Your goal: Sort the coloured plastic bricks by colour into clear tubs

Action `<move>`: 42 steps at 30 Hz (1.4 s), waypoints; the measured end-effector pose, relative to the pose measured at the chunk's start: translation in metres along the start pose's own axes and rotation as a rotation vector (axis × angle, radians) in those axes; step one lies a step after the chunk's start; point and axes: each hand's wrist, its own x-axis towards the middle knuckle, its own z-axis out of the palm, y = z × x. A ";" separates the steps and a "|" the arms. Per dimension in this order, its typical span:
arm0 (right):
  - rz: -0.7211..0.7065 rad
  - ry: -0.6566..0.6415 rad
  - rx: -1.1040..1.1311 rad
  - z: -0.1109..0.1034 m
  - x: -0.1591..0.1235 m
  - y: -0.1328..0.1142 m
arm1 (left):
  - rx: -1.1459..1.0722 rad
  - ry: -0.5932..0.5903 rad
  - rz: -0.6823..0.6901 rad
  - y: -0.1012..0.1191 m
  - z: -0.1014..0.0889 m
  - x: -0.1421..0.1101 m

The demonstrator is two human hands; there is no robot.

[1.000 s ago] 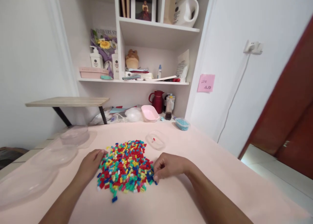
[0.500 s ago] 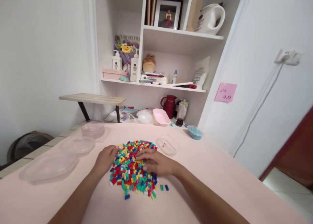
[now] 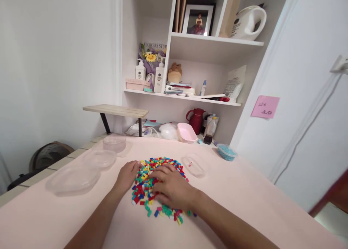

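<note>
- Across the near middle of the table (image 3: 233, 205), head view: the bricks (image 3: 144, 185) lie in a loose multicoloured pile.
- Over them, the right hand (image 3: 172, 187) rests palm down, fingers slightly spread.
- At their left edge, the left hand (image 3: 128, 174) touches them, fingers together.

Looks like room in home. White shelves (image 3: 214, 40) built into wall recess, filled with personal odds and ends: framed photo (image 3: 198, 21), bouquet (image 3: 151, 62) with smiling yellow flower, plush bear (image 3: 175, 72), pump bottles (image 3: 140, 72), pink box (image 3: 137, 84). Below, red jug (image 3: 196, 122) and bottle of dark liquid (image 3: 210, 130) beside pink tray (image 3: 187, 133). Pink-covered counter (image 3: 231, 201), small wood-topped stand (image 3: 116, 111) at its far left. Handwritten pink note (image 3: 265, 106) on plain white wall (image 3: 293, 53), socket (image 3: 340, 64) with cord beyond it. Reddish-brown door (image 3: 335, 194) at far right.
</note>
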 end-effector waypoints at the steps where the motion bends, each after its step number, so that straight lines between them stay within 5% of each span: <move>1: 0.042 0.016 -0.006 -0.003 -0.002 0.006 | 0.002 -0.002 -0.005 0.000 0.000 0.000; 7: 0.224 0.056 0.180 -0.031 -0.038 0.027 | 0.000 -0.002 -0.035 -0.004 0.003 0.004; 12: 0.336 -0.118 0.444 -0.052 -0.075 -0.004 | -0.006 0.000 -0.048 -0.004 0.004 0.004; 16: 0.216 -0.245 0.452 -0.047 -0.089 -0.026 | -0.006 0.003 -0.062 -0.004 0.003 0.004; 26: 0.197 0.071 0.350 -0.023 -0.041 0.001 | 0.023 -0.022 -0.056 -0.004 0.000 0.008; 31: 0.551 0.274 0.360 -0.018 -0.053 0.020 | 0.011 -0.021 -0.068 -0.004 0.000 0.006; 35: 0.803 0.219 0.156 -0.014 -0.071 0.031 | 0.009 -0.008 -0.063 -0.005 0.000 0.009; 42: 1.031 0.050 0.002 -0.016 -0.075 0.036 | 0.053 -0.030 -0.117 -0.004 -0.003 0.014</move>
